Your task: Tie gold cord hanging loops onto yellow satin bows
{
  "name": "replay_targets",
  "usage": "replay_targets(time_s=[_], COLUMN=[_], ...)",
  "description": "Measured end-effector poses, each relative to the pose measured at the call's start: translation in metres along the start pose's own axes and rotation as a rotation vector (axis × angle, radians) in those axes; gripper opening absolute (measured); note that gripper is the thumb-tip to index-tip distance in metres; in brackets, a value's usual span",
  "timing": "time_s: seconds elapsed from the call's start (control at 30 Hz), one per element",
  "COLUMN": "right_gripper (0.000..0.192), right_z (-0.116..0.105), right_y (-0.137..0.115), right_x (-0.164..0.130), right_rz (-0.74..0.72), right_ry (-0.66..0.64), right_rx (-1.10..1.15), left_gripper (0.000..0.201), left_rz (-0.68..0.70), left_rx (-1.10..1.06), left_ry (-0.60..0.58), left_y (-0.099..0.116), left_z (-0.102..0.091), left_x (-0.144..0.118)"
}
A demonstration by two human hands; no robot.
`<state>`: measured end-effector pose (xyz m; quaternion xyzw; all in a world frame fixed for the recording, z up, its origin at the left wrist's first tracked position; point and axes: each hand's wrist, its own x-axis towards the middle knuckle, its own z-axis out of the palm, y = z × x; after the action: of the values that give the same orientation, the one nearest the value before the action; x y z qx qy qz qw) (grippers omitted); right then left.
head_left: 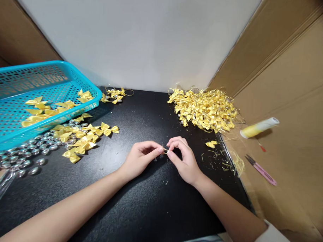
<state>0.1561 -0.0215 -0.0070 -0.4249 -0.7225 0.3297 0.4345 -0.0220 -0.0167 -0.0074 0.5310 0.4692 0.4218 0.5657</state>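
Observation:
Over the middle of the black table, my left hand (pixel 144 156) and my right hand (pixel 183 159) meet with thumbs and forefingers pinched. Between their fingertips runs a short, thin gold cord (pixel 165 151), one end in each pinch; most of it is hidden by the fingers. Left of my left hand lie loose yellow ribbon bows (pixel 85 139) and a spread of shiny silver beads (pixel 25 155). Ahead of my right hand rises a heap of yellow bows with gold cord loops (pixel 206 110). A single bow (pixel 211 144) with a cord tail lies to the right.
A blue perforated basket (pixel 80 76) holding bows stands at the left. Clear strips (pixel 1 191) lie at the left edge. To the right, on cardboard, are a yellow-and-white thread spool (pixel 259 128), pink thread snips (pixel 263 172) and cord scraps (pixel 238 163). A pale wall (pixel 143 39) closes the back.

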Motion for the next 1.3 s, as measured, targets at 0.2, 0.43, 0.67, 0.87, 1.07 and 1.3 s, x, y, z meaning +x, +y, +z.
replay_targets(time_s=[0.2,0.43,0.67,0.87,1.07,1.3], right_gripper=[0.015,0.005,0.022,0.014,0.027,0.025], right_z=[0.009,-0.005,-0.024,-0.012,-0.017,-0.029], right_y=[0.008,0.009,0.01,0.003,0.005,0.008], right_x=[-0.001,0.005,0.012,0.007,0.01,0.015], right_rz=[0.282,0.153,-0.137,-0.058,0.008,-0.083], right_ry=[-0.014,0.16,0.231,-0.125,-0.184,-0.087], right_rx=[0.388,0.113,-0.379,-0.256,-0.084,-0.146], left_gripper=[0.019,0.019,0.029,0.033,0.035,0.034], left_rz=[-0.004,-0.075,-0.167,-0.173,-0.189,-0.266], left_rx=[0.001,0.067,0.088,0.096,0.063,-0.161], left_ry=[-0.011,-0.024,-0.067,-0.073,-0.111,-0.278], left_y=[-0.001,-0.003,-0.001,0.004,0.005,-0.001], left_z=[0.0,-0.002,-0.002,-0.003,-0.006,-0.015], left_x=[0.0,0.0,0.001,0.001,0.004,0.007])
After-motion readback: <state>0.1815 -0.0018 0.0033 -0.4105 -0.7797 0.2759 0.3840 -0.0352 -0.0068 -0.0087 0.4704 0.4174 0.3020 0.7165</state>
